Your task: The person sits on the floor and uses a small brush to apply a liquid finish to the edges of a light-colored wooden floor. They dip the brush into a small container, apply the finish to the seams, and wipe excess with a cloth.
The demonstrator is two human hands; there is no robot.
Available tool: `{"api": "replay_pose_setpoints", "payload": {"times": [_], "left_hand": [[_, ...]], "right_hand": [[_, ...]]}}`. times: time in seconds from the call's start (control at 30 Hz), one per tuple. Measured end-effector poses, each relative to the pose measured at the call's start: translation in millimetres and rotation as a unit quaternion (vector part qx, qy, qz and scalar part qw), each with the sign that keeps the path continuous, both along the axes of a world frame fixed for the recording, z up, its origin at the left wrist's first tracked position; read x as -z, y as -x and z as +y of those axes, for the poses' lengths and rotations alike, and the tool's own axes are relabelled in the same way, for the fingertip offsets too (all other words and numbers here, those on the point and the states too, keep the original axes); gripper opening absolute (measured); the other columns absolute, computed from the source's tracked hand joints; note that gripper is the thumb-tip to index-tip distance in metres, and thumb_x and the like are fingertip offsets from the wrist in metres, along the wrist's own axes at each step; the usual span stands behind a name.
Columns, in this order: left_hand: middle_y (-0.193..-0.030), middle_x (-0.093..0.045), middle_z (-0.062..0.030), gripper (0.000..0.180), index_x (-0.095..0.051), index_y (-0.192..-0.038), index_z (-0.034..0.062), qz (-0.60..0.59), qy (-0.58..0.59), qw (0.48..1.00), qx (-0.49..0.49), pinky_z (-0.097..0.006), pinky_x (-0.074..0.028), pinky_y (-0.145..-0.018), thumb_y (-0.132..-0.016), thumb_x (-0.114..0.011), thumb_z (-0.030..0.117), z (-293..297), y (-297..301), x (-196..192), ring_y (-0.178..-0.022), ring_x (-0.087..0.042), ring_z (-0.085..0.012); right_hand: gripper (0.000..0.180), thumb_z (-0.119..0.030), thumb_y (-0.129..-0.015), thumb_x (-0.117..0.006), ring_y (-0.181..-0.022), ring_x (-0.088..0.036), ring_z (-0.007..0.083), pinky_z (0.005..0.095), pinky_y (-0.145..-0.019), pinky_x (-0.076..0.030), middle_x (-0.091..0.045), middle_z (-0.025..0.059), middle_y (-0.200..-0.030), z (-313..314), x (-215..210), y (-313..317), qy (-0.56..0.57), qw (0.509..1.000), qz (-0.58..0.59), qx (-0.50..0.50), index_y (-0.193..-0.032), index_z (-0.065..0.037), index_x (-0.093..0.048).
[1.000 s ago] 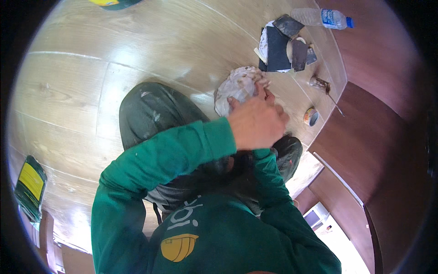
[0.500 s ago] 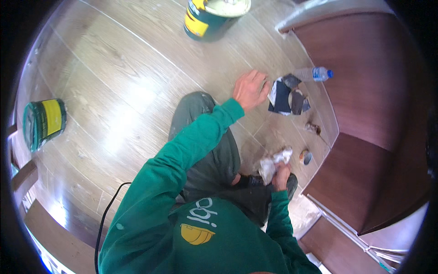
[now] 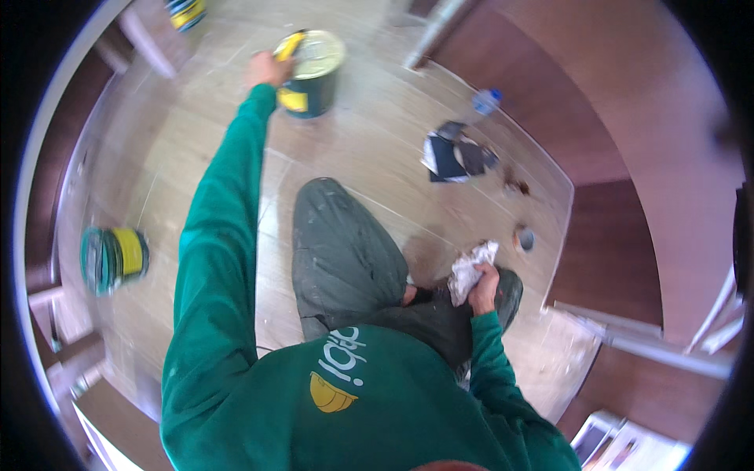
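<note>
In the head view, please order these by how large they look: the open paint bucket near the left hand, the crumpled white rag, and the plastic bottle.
1. Open paint bucket
2. Crumpled white rag, held in the right hand
3. Plastic bottle

The rag lies nearer the camera, so true sizes stay unsure.

Floor (image 3: 369,157): pale wood-look planks, smooth, with a soft sheen. Wall panels (image 3: 628,141): dark reddish-brown wood finish, smooth, semi-gloss. Paint bucket (image 3: 312,72): dark green body, glossy, with a pale lid. Rag (image 3: 470,271): white cloth or paper, crumpled, matt. Sleeves (image 3: 228,235): green knit cloth, matt. Trousers (image 3: 345,251): grey woven cloth, matt, speckled with light spots. Bottle (image 3: 485,100): clear plastic.
</note>
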State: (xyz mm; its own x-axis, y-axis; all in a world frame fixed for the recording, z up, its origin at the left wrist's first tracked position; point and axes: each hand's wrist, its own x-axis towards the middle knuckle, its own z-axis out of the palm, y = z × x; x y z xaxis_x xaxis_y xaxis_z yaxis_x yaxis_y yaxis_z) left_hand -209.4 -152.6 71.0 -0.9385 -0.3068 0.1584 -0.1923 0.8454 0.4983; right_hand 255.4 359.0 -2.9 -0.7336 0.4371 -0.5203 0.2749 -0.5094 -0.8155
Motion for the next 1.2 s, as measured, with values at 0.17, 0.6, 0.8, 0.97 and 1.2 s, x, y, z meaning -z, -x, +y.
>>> {"api": "replay_pose_setpoints", "payload": {"times": [0.17,0.6,0.8,0.97,1.2], "left_hand": [[-0.085,-0.072,-0.0247,0.059,-0.077,-0.088,0.0018,0.088,-0.027,0.993,-0.07,-0.049,-0.055,-0.074,-0.074,-0.076,0.059,20,-71,-7,-0.085,-0.071,-0.0404],[-0.083,-0.072,-0.0242,0.055,-0.076,-0.085,-0.0017,-0.176,-0.171,0.962,0.12,-0.049,-0.056,-0.075,-0.077,-0.077,0.053,289,-218,145,-0.08,-0.072,-0.0388],[-0.109,-0.07,-0.0238,0.055,-0.072,-0.112,0.0033,-0.107,-0.097,0.982,0.121,-0.049,-0.054,-0.086,-0.083,-0.075,0.05,280,-161,165,-0.101,-0.069,-0.0394],[-0.116,-0.06,-0.0181,0.049,-0.066,-0.118,0.0061,0.175,0.025,0.977,0.122,-0.051,-0.047,-0.091,-0.08,-0.077,0.035,189,-85,82,-0.109,-0.059,-0.0374],[-0.12,-0.057,-0.0172,0.043,-0.067,-0.111,0.0049,0.083,0.198,0.971,0.103,-0.053,-0.045,-0.094,-0.074,-0.072,0.026,93,-49,7,-0.118,-0.053,-0.037]], "right_hand": [[0.038,-0.006,-0.074,-0.055,-0.087,-0.071,0.032,0.0441,-0.082,-0.059,-0.069,0.0144,-0.095,-5,-32,-21,0.045,0.996,0.036,0.066,-0.11,0.003,-0.062],[0.038,-0.019,-0.088,-0.056,-0.097,-0.069,0.0322,0.044,-0.091,-0.056,-0.071,0.0144,-0.109,0,-45,-61,0.084,0.981,0.101,0.14,-0.12,-0.001,-0.062],[0.036,-0.021,-0.092,-0.054,-0.102,-0.068,0.0308,0.0428,-0.092,-0.054,-0.071,0.0125,-0.113,-13,-39,-93,0.121,0.965,0.162,0.166,-0.121,-0.002,-0.062],[0.047,-0.04,-0.103,-0.049,-0.11,-0.066,0.0288,0.0412,-0.097,-0.052,-0.068,0.0119,-0.121,-4,-33,-86,0.051,0.971,0.159,0.17,-0.13,-0.003,-0.06],[0.054,-0.045,-0.104,-0.051,-0.116,-0.063,0.0294,0.043,-0.101,-0.05,-0.065,0.0128,-0.127,9,12,-72,0.125,0.965,0.189,0.129,-0.136,-0.002,-0.057]]}}
